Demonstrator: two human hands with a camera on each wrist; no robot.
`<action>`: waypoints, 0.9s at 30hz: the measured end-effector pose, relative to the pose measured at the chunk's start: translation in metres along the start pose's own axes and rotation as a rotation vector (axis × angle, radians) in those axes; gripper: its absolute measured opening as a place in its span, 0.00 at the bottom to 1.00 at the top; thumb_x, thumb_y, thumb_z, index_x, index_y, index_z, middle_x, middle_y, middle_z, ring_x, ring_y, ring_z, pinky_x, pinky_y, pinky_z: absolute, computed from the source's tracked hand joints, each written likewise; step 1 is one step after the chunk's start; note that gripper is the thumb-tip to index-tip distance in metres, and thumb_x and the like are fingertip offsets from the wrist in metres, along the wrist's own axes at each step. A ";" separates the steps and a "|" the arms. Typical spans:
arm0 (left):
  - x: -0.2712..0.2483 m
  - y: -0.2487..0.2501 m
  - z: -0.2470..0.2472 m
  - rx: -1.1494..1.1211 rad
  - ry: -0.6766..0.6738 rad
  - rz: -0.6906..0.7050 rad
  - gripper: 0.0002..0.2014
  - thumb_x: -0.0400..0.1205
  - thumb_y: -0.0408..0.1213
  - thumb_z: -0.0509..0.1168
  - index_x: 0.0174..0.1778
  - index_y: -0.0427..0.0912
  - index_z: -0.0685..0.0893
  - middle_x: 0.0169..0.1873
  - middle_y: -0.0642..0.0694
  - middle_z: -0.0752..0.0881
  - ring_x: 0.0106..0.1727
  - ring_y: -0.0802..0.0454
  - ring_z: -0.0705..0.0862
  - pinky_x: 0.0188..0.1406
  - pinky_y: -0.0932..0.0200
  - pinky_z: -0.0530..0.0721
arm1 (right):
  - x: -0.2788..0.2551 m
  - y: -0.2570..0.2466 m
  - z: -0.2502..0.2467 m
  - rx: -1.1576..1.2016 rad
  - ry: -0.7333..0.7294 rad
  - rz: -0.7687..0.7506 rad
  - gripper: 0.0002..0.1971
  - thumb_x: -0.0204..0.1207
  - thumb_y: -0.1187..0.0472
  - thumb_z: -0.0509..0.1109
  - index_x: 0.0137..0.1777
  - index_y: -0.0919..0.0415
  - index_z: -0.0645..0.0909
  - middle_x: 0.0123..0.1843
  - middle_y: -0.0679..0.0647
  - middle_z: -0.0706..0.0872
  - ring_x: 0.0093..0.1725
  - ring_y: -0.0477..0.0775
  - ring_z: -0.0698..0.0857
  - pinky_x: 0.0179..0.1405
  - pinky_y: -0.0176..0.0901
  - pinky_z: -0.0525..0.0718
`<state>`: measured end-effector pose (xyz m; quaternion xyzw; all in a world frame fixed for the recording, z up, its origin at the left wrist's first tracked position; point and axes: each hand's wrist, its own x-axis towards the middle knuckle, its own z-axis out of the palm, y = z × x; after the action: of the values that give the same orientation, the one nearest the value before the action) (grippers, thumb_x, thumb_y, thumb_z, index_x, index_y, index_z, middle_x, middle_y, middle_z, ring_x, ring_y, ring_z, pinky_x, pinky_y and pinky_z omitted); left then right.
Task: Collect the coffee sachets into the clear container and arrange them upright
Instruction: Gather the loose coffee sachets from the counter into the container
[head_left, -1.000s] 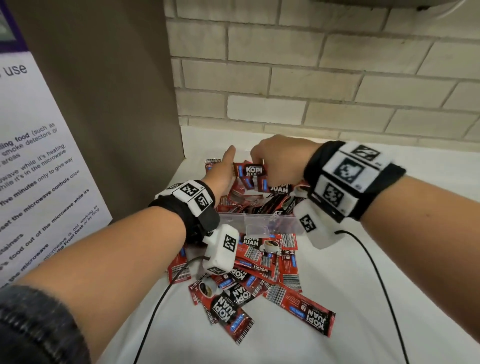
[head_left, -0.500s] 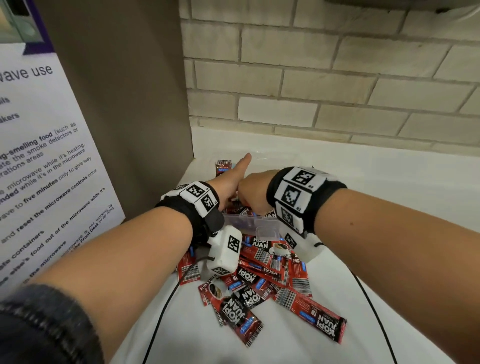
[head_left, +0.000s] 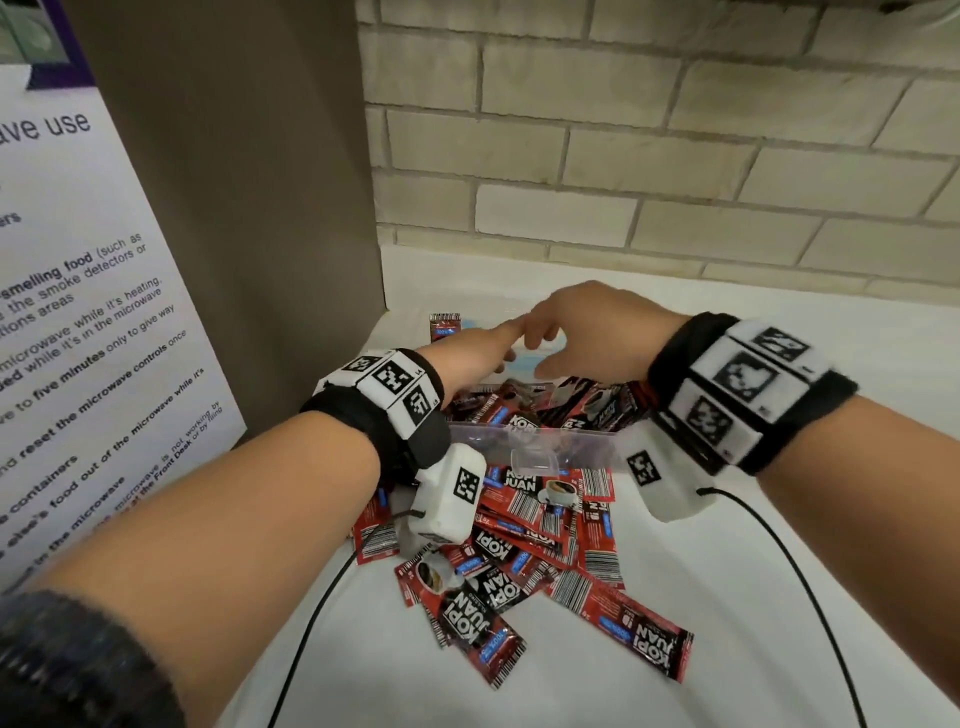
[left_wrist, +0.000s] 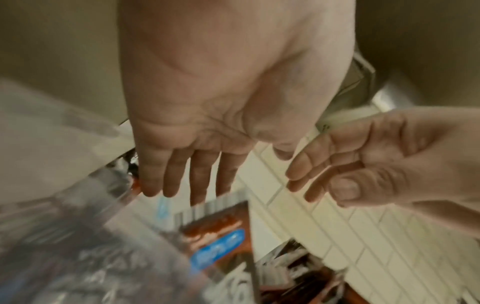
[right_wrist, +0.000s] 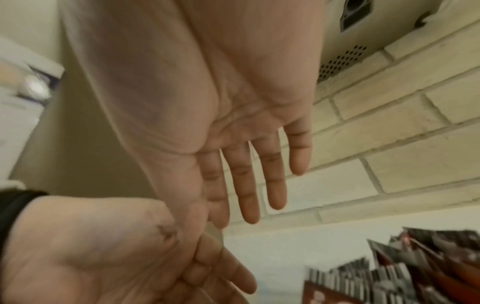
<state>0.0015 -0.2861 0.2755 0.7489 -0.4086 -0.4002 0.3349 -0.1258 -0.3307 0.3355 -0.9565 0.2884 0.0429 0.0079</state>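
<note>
- Over the far end of the clear container (head_left: 535, 447), both hands hang with fingers straight and loose, gripping nothing.
- Left hand (head_left: 467, 358) reaches along the container's far left; right hand (head_left: 597, 332) is just beside it, fingertips nearly meeting.
- Red coffee sachets (head_left: 524, 415) fill the container, jumbled.
- More loose sachets (head_left: 530, 551) lie heaped on the white counter (head_left: 571, 691), near side; one stray sachet (head_left: 444, 326) lies beyond.

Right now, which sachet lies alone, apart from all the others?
The sachet behind the container, near the brown panel. It lies by itself on the counter; the rest are piled in front or inside.
</note>
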 end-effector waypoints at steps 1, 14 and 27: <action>-0.005 0.001 -0.003 0.016 0.021 0.030 0.30 0.87 0.60 0.47 0.68 0.41 0.80 0.65 0.43 0.82 0.67 0.47 0.77 0.69 0.53 0.72 | -0.006 0.002 -0.001 0.036 0.069 -0.016 0.16 0.76 0.52 0.71 0.63 0.52 0.81 0.59 0.49 0.82 0.58 0.52 0.80 0.58 0.49 0.80; -0.102 -0.056 -0.028 0.728 0.134 0.146 0.19 0.77 0.52 0.71 0.64 0.59 0.79 0.55 0.53 0.70 0.63 0.51 0.70 0.57 0.56 0.69 | -0.108 -0.011 0.095 -0.003 -0.454 -0.040 0.44 0.57 0.40 0.82 0.68 0.55 0.64 0.55 0.48 0.73 0.45 0.49 0.78 0.39 0.38 0.79; -0.120 -0.085 0.016 1.059 -0.235 0.246 0.66 0.58 0.50 0.83 0.81 0.68 0.42 0.78 0.65 0.42 0.81 0.48 0.42 0.78 0.35 0.65 | -0.105 -0.021 0.089 0.100 -0.215 -0.172 0.14 0.67 0.62 0.70 0.52 0.54 0.77 0.47 0.48 0.78 0.45 0.52 0.78 0.40 0.41 0.78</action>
<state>-0.0242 -0.1456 0.2366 0.7120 -0.6729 -0.1789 -0.0908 -0.2081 -0.2513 0.2560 -0.9660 0.2048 0.1299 0.0899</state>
